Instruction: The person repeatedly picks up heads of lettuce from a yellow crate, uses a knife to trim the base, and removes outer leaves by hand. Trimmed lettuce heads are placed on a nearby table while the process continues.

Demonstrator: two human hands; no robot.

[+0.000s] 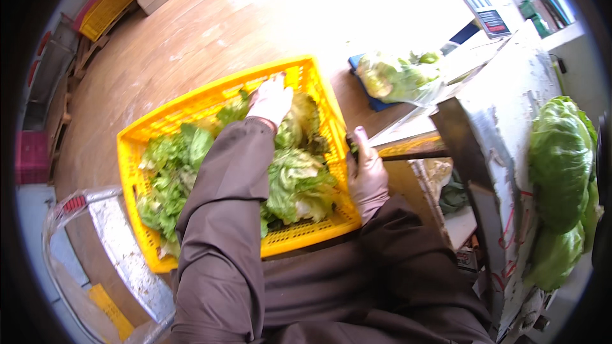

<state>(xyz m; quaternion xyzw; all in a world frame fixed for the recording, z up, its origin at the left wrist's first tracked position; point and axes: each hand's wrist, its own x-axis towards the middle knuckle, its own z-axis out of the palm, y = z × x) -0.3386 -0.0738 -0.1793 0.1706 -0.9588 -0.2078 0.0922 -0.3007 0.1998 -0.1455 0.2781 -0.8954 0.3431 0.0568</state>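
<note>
A yellow perforated plastic crate (306, 242) sits tilted before me, with loose lettuce leaves (165, 172) and leafy lettuce heads (301, 179) inside. My left hand (271, 99) reaches over the crate's far part, among the lettuce. Its fingertips are partly hidden, so a grip cannot be made out. Just outside the crate's right wall is my right hand (369, 174), thumb up and fingers curled around a small dark object (352, 147), which is too blurred to name. Brown sleeves cover both arms, and the left one hides part of the crate.
On the right, large green lettuce heads (559, 167) lie on a worn white tabletop (511, 86). A clear bag of lettuce (399, 74) rests on a blue platform scale (377, 104) with a display (486, 14). At lower left stands a metal-framed cart (129, 253).
</note>
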